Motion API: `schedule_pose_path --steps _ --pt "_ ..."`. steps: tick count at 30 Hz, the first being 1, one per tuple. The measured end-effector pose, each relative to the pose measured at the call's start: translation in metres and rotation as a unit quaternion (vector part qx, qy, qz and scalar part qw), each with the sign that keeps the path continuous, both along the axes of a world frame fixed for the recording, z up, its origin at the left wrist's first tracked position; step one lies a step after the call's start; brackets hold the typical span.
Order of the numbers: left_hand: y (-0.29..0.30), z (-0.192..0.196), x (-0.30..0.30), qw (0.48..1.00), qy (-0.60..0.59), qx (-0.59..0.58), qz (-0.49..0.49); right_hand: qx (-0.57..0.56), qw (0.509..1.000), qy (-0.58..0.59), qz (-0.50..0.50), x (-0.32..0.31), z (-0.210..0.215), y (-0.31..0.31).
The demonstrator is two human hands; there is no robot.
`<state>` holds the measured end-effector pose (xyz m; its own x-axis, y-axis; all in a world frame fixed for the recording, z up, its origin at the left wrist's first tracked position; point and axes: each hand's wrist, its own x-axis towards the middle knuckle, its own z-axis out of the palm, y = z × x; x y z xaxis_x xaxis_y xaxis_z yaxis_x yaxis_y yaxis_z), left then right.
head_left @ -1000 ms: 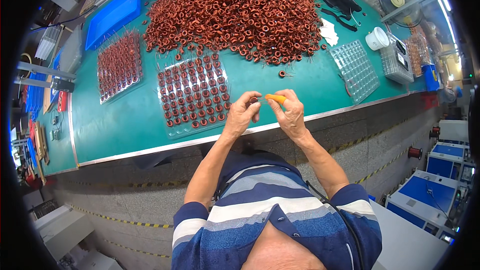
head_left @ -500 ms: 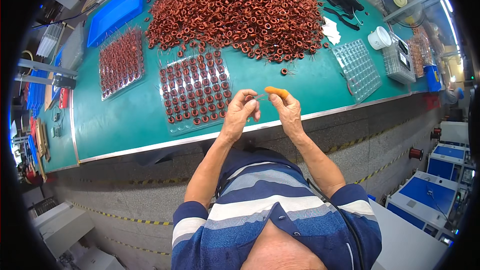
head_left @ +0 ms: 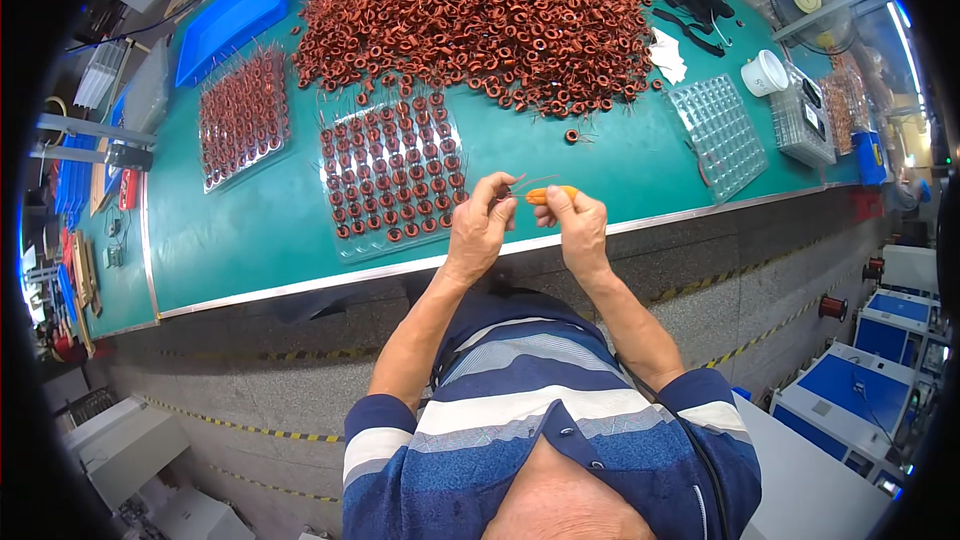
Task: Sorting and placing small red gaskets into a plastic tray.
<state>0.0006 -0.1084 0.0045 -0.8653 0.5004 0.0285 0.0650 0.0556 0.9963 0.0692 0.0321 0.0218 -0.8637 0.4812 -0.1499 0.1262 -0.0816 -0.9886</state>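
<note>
My left hand (head_left: 478, 230) pinches a small red-brown toroidal coil (head_left: 503, 195) between thumb and fingers, mostly hidden by the fingertips. Thin copper leads (head_left: 540, 180) stick out from it toward the right. My right hand (head_left: 580, 228), with an orange finger cot (head_left: 550, 196) on one finger, is closed on a lead just beside the coil. Left of my hands lies a clear plastic tray (head_left: 345, 248) filled with rows of such coils. Beyond them a large heap of loose coils (head_left: 480, 20) covers the back of the green table (head_left: 230, 250).
A second filled tray (head_left: 245, 115) and a blue bin (head_left: 230, 20) stand at the left. To the right are an unfilled clear tray (head_left: 718, 135), a white cup (head_left: 765, 73) and a fan (head_left: 808, 0). One coil (head_left: 571, 136) lies apart from the heap.
My right hand has turned, its orange-covered finger curling down against the thumb and lower than before. A lead now shows above it. My left hand still holds the coil, almost unmoved.
</note>
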Motion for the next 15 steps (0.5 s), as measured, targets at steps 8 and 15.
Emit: schedule_pose_path --steps 8,15 --pt "-0.013 -0.011 0.005 0.976 -0.155 0.154 -0.026 -0.089 0.996 -0.003 -0.027 -0.007 -0.007 -0.004" --pt "-0.018 -0.013 0.003 0.986 -0.096 -0.002 -0.133 -0.147 0.986 -0.049 0.054 0.001 -0.025 0.009"
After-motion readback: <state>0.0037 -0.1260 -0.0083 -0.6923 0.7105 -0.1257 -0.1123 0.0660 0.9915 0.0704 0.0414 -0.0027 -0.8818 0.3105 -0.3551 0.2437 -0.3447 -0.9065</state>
